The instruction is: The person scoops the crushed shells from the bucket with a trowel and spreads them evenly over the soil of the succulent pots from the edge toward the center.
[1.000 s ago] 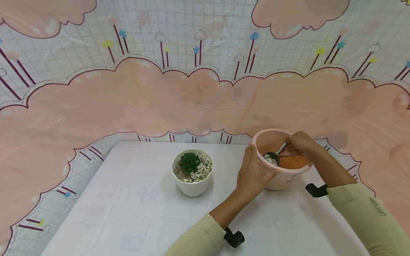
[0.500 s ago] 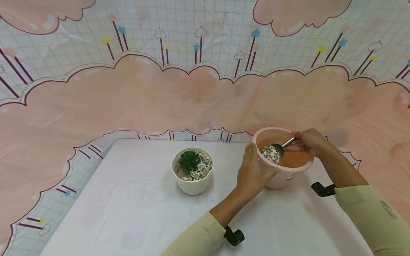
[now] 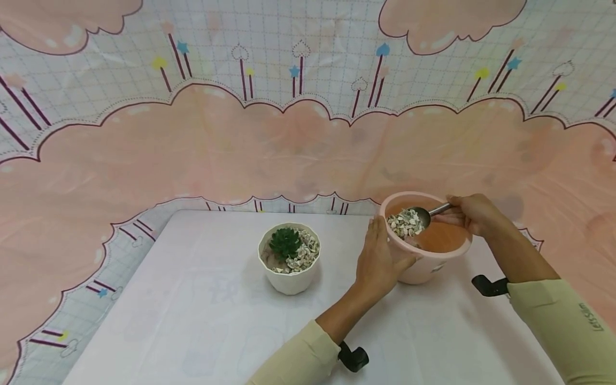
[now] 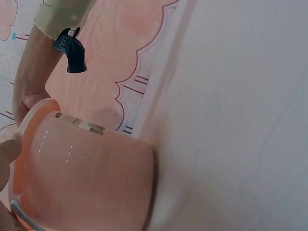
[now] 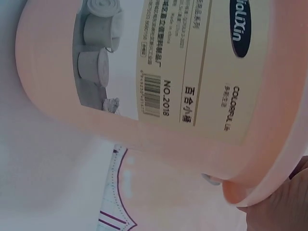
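My left hand (image 3: 377, 262) holds the pale pink plastic bucket (image 3: 417, 274) at its left side, thumb at the front and fingers along the outer wall. The bucket tilts a little on the table. My right hand (image 3: 474, 214) reaches over the right rim and pinches the handle of a metal spoon (image 3: 440, 208). The spoon's bowl lies against a heap of pale, mixed pebbles (image 3: 405, 223) at the bucket's left inside. In the left wrist view, the bucket's grey carrying handle (image 4: 24, 216) hangs near my left hand. A printed label (image 5: 192, 62) fills much of the right wrist view.
A white faceted pot (image 3: 289, 282) with a green succulent (image 3: 285, 244) and pale pebbles (image 3: 304, 252) stands left of the bucket. White cloth covers the table (image 3: 202, 310). A pink cloud-patterned backdrop (image 3: 269, 149) hangs behind its far edge.
My right hand has drawn back to the right with the spoon. Its bowl has risen inside the bucket, and more pebbles show at the left. My left hand stays put.
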